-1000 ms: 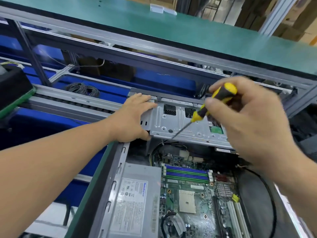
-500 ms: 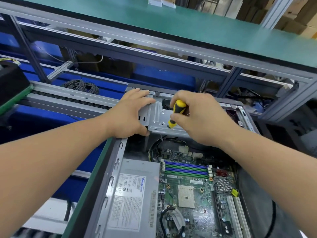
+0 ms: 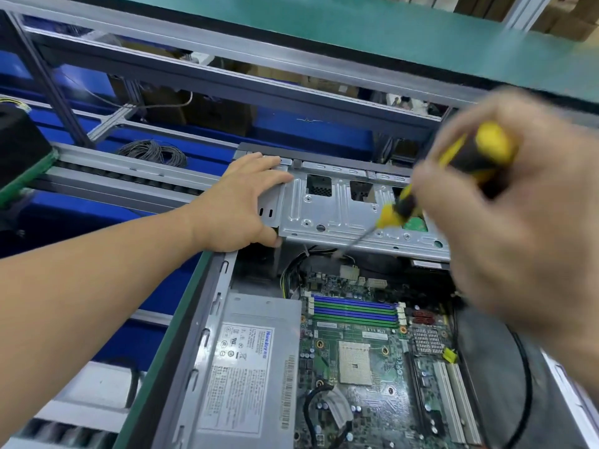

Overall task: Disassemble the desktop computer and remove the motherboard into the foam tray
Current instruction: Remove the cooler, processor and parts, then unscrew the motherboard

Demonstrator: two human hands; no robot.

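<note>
The white label (image 3: pixel 240 377) on the grey metal power supply box (image 3: pixel 256 367) carries a blue brand word reading roughly "Huntkey", rows of certification marks and a barcode strip; the finer print is too small to read. A small white sticker on the green motherboard (image 3: pixel 366 361) bears characters I cannot make out.

The motherboard lies flat inside the open grey desktop case (image 3: pixel 207 319), just right of the power supply, with four blue and green memory slots (image 3: pixel 355 311) running left to right, a square pale processor socket (image 3: pixel 354 366) below them and long white expansion slots (image 3: pixel 453 403) running toward the near edge.

The left hand (image 3: pixel 240 205) rests with straight fingers on the left end of the silver perforated metal drive cage (image 3: pixel 350 215), thumb under its lower edge. The blurred right hand (image 3: pixel 518 228) grips a yellow and black screwdriver (image 3: pixel 453 176), handle up-right, thin shaft pointing down-left, its tip over the cage's lower edge
</note>
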